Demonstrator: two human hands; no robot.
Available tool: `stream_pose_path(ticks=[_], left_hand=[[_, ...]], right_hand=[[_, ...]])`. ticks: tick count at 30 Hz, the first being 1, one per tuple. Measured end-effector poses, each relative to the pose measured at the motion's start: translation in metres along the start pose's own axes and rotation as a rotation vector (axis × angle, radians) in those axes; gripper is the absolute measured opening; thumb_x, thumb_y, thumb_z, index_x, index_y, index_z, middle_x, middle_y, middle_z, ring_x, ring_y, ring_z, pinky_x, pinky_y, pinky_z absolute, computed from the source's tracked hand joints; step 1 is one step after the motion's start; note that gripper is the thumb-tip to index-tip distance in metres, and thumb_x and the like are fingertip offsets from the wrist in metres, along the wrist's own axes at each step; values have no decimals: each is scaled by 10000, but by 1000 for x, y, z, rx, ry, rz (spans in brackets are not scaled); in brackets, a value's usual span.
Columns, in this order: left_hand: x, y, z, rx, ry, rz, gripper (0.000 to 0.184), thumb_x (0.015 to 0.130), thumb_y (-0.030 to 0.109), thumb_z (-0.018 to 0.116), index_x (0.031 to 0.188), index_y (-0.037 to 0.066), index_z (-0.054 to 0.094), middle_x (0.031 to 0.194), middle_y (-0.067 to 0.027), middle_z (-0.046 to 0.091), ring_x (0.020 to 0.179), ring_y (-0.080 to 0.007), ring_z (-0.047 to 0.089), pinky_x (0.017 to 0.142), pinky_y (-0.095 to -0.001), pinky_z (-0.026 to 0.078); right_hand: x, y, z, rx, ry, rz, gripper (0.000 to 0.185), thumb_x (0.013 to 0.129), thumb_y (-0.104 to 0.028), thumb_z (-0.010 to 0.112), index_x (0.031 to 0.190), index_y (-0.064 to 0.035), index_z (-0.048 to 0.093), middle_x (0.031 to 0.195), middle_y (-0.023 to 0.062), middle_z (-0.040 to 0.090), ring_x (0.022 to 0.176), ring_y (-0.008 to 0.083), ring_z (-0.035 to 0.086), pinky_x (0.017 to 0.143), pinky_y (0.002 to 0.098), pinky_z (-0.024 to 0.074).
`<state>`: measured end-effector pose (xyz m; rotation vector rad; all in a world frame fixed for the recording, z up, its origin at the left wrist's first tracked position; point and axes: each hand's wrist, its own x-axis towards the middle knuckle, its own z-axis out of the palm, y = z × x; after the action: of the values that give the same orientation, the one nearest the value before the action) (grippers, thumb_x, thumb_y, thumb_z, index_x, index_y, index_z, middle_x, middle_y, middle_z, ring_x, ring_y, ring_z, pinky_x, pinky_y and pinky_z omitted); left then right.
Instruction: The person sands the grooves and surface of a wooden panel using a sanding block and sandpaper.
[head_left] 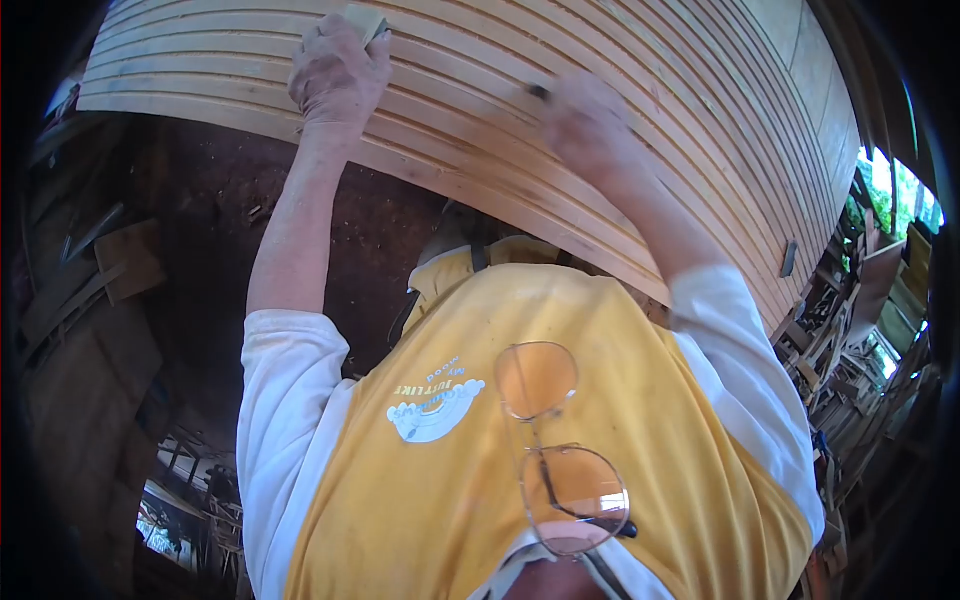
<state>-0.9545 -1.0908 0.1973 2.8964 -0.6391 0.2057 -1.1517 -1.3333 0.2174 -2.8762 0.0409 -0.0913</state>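
Note:
A wide wooden panel (pixel 450 125) with many parallel grooves spans the top of the head view. My left hand (pixel 340 75) rests on its left part, fingers closed around a small pale block (pixel 366 18) with a dark edge. Further right, my right hand (pixel 588 125) is smeared by motion just over the grooves. From its closed fingers sticks out the short dark end of a tool (pixel 539 91); the grip hides the rest, so its kind does not show.
A small dark flat piece (pixel 789 259) lies near the panel's right edge. Piles of wood scraps (pixel 850 330) stand at the right, and boards (pixel 125 262) lean at the left. Below the panel's near edge is a dark brown floor (pixel 215 220). Glasses (pixel 560 450) hang at my chest.

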Motion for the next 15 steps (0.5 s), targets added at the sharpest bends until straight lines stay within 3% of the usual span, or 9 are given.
stream_pose_path(ticks=[1, 2, 5, 7, 11, 14, 15], left_hand=[[1, 0, -1, 0, -10, -10, 567, 896, 492, 729, 1076, -22, 572, 1045, -228, 684, 1010, -415, 696, 793, -534, 584], [3, -2, 0, -5, -13, 2, 565, 896, 492, 730, 1073, -21, 572, 1042, -229, 686, 1001, -411, 699, 785, -530, 586], [2, -8, 4, 19, 31, 61, 565, 894, 492, 731, 1071, -19, 570, 1009, -235, 700, 938, -396, 715, 757, -515, 591], [0, -6, 1, 24, -11, 45, 554, 892, 489, 733, 1054, -16, 574, 985, -226, 706, 914, -404, 718, 761, -517, 591], [3, -6, 5, 14, 4, 19, 535, 894, 507, 721, 1015, 1, 592, 959, -214, 713, 901, -411, 721, 782, -522, 587], [5, -4, 6, 78, 11, -10, 538, 910, 539, 687, 994, 12, 612, 974, -221, 712, 915, -407, 722, 784, -523, 587], [3, -2, 7, 93, 9, 21, 546, 914, 549, 677, 997, 13, 617, 977, -223, 712, 915, -409, 721, 783, -525, 585]], right_hand=[[34, -17, 11, 107, 89, -120, 51, 838, -131, 646, 818, -87, 632, 865, 132, 664, 857, 330, 667, 747, 459, 537], [63, -33, 22, 111, 135, -101, 74, 833, -169, 649, 801, -106, 626, 862, 122, 662, 861, 331, 668, 749, 459, 538], [103, -54, 37, 24, -8, -51, 108, 890, -174, 633, 910, -69, 618, 841, 154, 644, 859, 365, 663, 755, 476, 538], [73, -33, 22, 35, -74, -66, 116, 897, -186, 634, 899, -71, 615, 829, 150, 642, 839, 360, 660, 744, 487, 534], [-70, 40, -22, -172, -27, 127, 115, 881, -178, 670, 864, -87, 601, 823, 131, 620, 861, 357, 639, 764, 493, 488], [-99, 51, -26, -148, 4, 203, 115, 855, -155, 677, 896, -90, 591, 850, 119, 611, 891, 340, 626, 785, 488, 474], [-88, 43, -22, -30, 67, 121, 117, 829, -137, 674, 897, -97, 588, 848, 111, 608, 878, 330, 622, 781, 486, 475]])
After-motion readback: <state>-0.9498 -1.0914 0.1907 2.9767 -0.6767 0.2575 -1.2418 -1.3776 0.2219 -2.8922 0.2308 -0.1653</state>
